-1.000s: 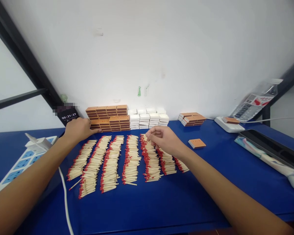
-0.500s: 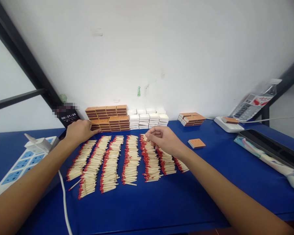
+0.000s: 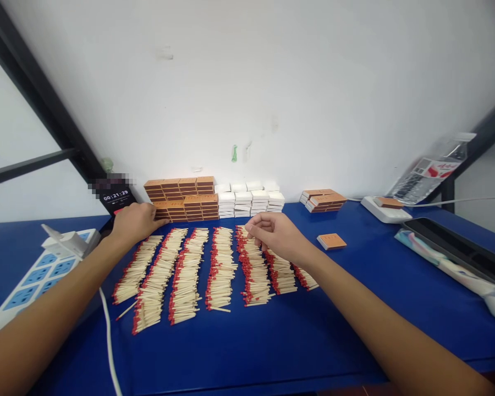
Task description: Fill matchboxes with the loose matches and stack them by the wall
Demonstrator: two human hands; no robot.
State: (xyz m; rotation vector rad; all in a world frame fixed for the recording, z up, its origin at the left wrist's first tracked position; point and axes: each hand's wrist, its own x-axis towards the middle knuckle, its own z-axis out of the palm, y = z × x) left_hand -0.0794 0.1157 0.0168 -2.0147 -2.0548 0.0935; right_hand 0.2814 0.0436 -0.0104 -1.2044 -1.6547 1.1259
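On the blue tabletop little has changed. The left hand stays outstretched, fingertips touching the stacked orange cardboard matchboxes. The right hand keeps its fingers pinched just above the rows of red-tipped wooden matches; I cannot tell whether they hold one.

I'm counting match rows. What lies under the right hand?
Rows of red-tipped matches on the blue table; the stretch beneath the right hand is covered, as is anything in its fingers.
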